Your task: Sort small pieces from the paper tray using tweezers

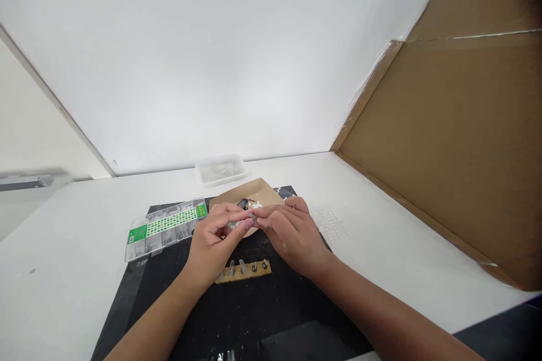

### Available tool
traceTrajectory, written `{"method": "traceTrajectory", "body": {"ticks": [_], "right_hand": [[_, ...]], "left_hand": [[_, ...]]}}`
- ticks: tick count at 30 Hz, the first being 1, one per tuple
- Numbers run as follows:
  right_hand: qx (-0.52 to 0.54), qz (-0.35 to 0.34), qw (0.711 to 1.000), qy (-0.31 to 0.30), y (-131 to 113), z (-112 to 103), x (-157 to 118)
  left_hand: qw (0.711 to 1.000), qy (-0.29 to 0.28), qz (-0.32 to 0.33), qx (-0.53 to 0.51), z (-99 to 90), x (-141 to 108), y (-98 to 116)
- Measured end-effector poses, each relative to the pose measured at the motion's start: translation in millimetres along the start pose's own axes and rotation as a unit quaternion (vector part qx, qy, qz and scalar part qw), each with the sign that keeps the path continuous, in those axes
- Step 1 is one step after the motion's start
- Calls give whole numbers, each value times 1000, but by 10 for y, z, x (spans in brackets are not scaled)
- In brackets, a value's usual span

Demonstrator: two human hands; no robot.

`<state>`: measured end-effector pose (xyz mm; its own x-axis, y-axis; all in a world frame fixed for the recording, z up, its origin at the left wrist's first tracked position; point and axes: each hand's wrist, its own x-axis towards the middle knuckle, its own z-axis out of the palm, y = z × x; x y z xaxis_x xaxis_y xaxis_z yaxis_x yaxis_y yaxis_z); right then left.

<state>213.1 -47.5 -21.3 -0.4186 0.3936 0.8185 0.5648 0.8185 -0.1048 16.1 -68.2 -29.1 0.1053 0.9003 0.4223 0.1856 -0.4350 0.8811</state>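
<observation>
My left hand and my right hand meet above the black mat, fingertips pinched together around something small and greyish that is mostly hidden. Just behind them lies a brown paper sheet bearing small white pieces and a dark object. Nearer to me, below the hands, a tan strip holds several small clear and dark pieces standing up in a row; its left end is partly covered by my left hand.
A clear compartment case with a green label lies at the mat's left. Behind is a translucent tray. Small white pieces lie right on the white table. A cardboard panel stands at the right.
</observation>
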Motion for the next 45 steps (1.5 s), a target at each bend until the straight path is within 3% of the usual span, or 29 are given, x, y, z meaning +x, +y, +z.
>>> {"method": "traceTrajectory", "body": {"ticks": [8, 18, 25, 33, 40, 45], "right_hand": [[-26, -55, 998, -24, -31, -63, 45], [20, -15, 1000, 5, 23, 22, 0], [50, 68, 996, -1, 20, 51, -20], [72, 80, 994, -26, 0, 61, -23], [103, 95, 990, -11, -1, 65, -31], [165, 102, 980, -50, 24, 71, -52]], "left_hand": [[997, -12, -35, -73, 18, 5, -45], [991, -43, -82, -92, -13, 19, -14], [991, -50, -80, -93, -19, 8, 28], [987, -30, -138, -83, -36, -18, -38], [986, -18, -141, -82, -50, -16, -33], [989, -9, -138, -59, -75, -12, -57]]}}
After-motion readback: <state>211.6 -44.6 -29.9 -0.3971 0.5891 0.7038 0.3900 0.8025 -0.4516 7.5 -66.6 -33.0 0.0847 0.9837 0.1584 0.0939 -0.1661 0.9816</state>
